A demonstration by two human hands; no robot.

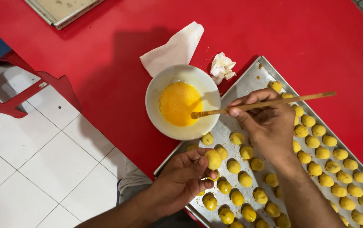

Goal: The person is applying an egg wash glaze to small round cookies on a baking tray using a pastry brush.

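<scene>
My right hand [266, 124] grips a thin wooden stick [304, 98], whose tip dips into the yellow beaten egg in a white bowl [158, 90]. My left hand [181, 179] pinches one small yellow dough ball [213, 159] between thumb and fingers, just above the near corner of a metal baking tray [249, 82]. The tray carries several rows of the same yellow dough balls [329, 154], some glossy. Both hands sit over the tray's left half, with the bowl right beside it.
The tray and bowl rest on a red table [105, 63]. A folded white napkin [175, 50] and a crumpled tissue [222, 67] lie behind the bowl. Another tray's corner [63, 12] shows at the top left. White floor tiles [33, 160] lie below the table edge.
</scene>
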